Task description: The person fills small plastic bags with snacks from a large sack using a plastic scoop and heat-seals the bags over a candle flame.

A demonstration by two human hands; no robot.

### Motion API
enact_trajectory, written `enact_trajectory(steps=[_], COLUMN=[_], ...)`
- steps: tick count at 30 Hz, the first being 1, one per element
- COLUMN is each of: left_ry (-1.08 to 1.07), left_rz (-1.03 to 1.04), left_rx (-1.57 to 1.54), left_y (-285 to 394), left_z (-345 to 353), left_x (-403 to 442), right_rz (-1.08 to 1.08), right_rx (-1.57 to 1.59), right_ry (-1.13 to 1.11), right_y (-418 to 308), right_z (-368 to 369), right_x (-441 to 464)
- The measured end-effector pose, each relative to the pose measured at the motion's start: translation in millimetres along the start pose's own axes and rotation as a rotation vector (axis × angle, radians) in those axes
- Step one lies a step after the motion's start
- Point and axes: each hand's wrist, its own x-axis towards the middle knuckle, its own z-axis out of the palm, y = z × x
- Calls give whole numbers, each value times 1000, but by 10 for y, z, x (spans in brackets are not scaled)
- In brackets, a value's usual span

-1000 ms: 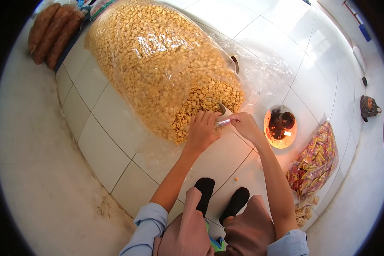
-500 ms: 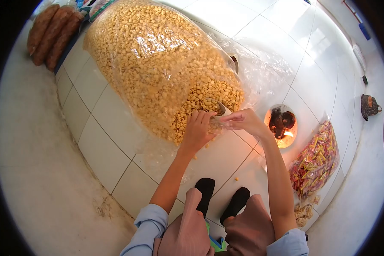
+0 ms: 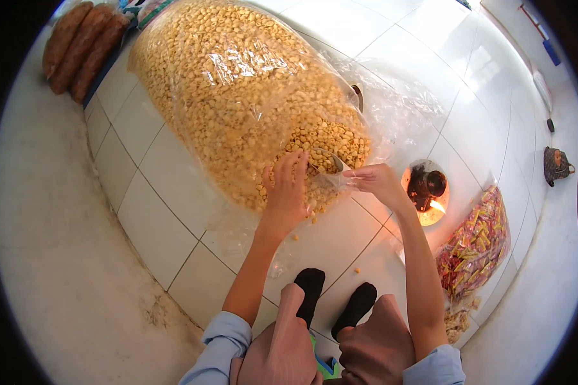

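Observation:
A big clear sack (image 3: 237,90) full of yellow puffed snacks lies on the tiled floor, its mouth toward me. At that mouth, my left hand (image 3: 286,192) rests over loose snacks (image 3: 340,138) with its fingers stretched out and a little apart. My right hand (image 3: 376,183) is closed in a pinch on the edge of a small clear plastic bag (image 3: 331,183). A pale curved scoop-like piece (image 3: 331,162) sits among the snacks between both hands; its far part is hidden by them.
Right of my right hand, a round stove (image 3: 426,191) burns with an open flame. Beyond it stands a bag of red and yellow packets (image 3: 475,240). Long brown filled bags (image 3: 87,51) lean at the back left. My feet in black socks (image 3: 309,292) are close by.
My left hand has moved slightly up and left, its fingers opening out over the snacks. The right hand keeps its pinch on the small plastic bag, nearly in place.

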Motion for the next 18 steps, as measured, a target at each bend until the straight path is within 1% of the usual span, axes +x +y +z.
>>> enact_trajectory(steps=[2,3,5,6,8,9,11,12,14,15,17,18], left_ry=[-195,-195,-144,-144,-123,-120,50,47,48,47,172,171], left_rz=[74,73,144,145,217,215,217,217,47,44,150,150], left_rx=[-153,-154,-229,-230,-337,-334,-378,-382,-452,-452,-412,-411], left_y=[103,127,171,171,105,83,58,62,53,37,2,-15], left_z=[-21,-12,9,49,188,261,410,433,472,477,474,488], left_x=[13,22,50,84,161,177,190,185,154,146,145,138], right_rz=[-32,-64,-86,-108,-136,-165,-167,-164,-151,-146,-164,-178], right_rx=[-16,-30,-22,-12,-12,-13,-17,-21,-4,13,31,48], right_ry=[14,31,61,92,84,78,83,91,82,70,49,31], right_y=[-110,-173,-196,-199,-203,-216,-239,-237,-221,-218,-204,-229], right_z=[69,103,167,197,280,310,343,350,373,390,408,409], right_x=[-13,-21,-9,-6,-2,8,14,8,4,11,29,24])
